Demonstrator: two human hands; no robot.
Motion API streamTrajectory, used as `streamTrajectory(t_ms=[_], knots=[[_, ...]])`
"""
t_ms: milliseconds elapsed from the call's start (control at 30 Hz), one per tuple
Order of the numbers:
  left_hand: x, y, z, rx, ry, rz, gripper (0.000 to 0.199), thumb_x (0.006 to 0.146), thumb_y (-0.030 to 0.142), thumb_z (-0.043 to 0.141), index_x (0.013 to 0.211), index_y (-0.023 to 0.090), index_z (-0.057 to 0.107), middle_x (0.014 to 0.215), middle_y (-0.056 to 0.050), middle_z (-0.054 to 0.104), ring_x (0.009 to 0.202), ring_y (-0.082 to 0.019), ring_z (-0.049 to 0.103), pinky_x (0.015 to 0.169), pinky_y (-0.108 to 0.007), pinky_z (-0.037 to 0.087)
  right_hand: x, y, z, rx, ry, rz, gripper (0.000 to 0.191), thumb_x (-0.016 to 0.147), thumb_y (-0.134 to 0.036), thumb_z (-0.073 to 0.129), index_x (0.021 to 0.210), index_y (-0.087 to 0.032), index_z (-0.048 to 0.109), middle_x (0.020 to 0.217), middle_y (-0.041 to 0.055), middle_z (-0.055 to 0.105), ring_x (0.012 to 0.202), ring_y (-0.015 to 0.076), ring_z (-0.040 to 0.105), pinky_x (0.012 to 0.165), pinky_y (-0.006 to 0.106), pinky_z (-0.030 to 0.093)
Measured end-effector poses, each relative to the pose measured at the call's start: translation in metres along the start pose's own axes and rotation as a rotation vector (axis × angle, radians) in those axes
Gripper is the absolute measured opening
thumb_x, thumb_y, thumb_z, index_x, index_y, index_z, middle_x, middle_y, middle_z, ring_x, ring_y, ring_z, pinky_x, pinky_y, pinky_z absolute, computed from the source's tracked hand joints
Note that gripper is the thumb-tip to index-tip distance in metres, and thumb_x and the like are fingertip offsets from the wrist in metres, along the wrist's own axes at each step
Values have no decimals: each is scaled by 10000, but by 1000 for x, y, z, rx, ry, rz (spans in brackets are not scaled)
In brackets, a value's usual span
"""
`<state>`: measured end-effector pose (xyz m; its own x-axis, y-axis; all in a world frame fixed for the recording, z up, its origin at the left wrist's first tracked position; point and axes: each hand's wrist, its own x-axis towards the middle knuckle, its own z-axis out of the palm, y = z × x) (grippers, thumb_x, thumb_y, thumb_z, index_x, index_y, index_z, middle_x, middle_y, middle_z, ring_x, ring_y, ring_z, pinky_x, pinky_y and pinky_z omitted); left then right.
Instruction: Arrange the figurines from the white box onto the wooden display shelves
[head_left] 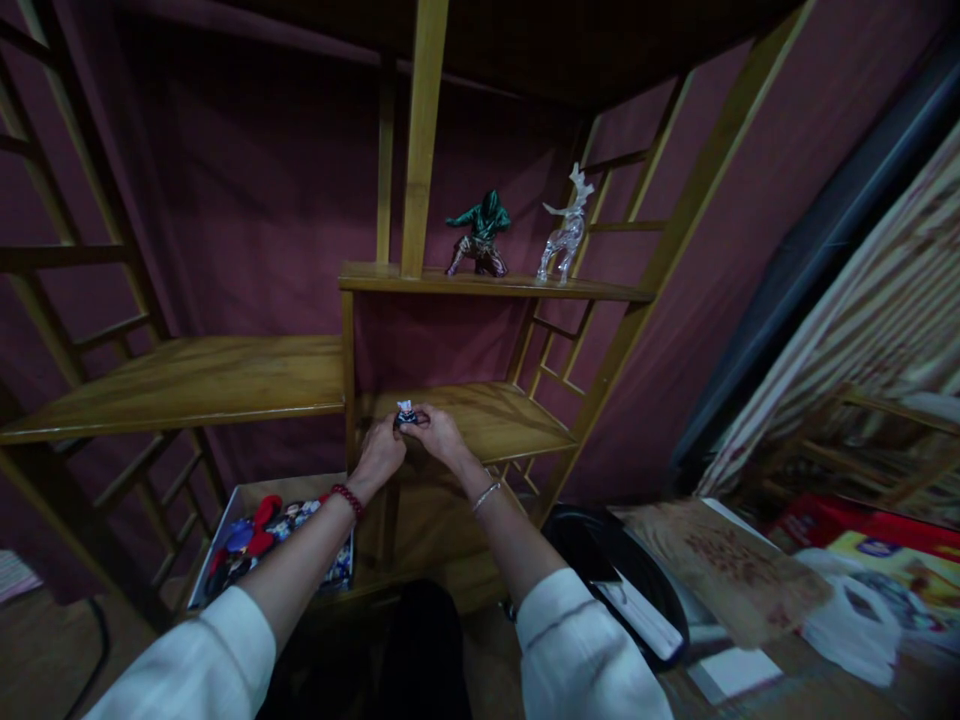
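"Left hand [381,450] and right hand [440,434], fingers closed to a narrow pinch, hold a small figure [406,413] near the lower shelf [510,412]'s front left corner. Is it resting there?"

"Contact cannot be told. A slackened grip might send it over the front edge, perhaps toward the box [289,487] of toys [262,525] below."

"Which way offers room?"

"Backward and right, where the surface reaches its far edges. On the left, an upright board [349,365] could catch knuckles."
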<state>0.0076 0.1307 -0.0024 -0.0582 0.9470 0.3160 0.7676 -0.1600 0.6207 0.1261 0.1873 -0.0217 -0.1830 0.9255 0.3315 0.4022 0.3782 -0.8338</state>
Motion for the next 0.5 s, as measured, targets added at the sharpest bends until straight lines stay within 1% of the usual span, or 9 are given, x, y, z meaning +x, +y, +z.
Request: streamTrajectory(t_ms=[167,267,367,500], knots=[[8,-3,5,106,32,38,446,738,54,364,1147,108,534,1105,-137,608,1033,-213,549,902,-294,386,19,3,6,78,-12,61,283,620,-140,681,884,-184,591,881,7,681,823,132,637,782,254,503],[10,-3,7,148,50,65,471,715,33,366,1155,86,524,1123,-154,591,1067,-218,522,928,-301,368,27,5,10,106,-25,43,275,625,-130,671,880,-190,588,857,-5,682,824,128,639,784,251,502],[12,-2,8,163,50,75,500,688,9,373,1157,105,518,1152,-143,574,1095,-210,501,952,-306,347,32,7,13,102,-25,24,264,636,-123,655,883,-190,589,832,-10,681,799,122,639,772,246,502],[13,0,10,187,34,30,523,682,9,382,1181,121,490,1211,-146,537,1149,-219,460,959,-333,341,39,7,14,29,-18,3,240,635,-138,654,867,-181,609,816,-9,674,770,121,633,745,238,498]])
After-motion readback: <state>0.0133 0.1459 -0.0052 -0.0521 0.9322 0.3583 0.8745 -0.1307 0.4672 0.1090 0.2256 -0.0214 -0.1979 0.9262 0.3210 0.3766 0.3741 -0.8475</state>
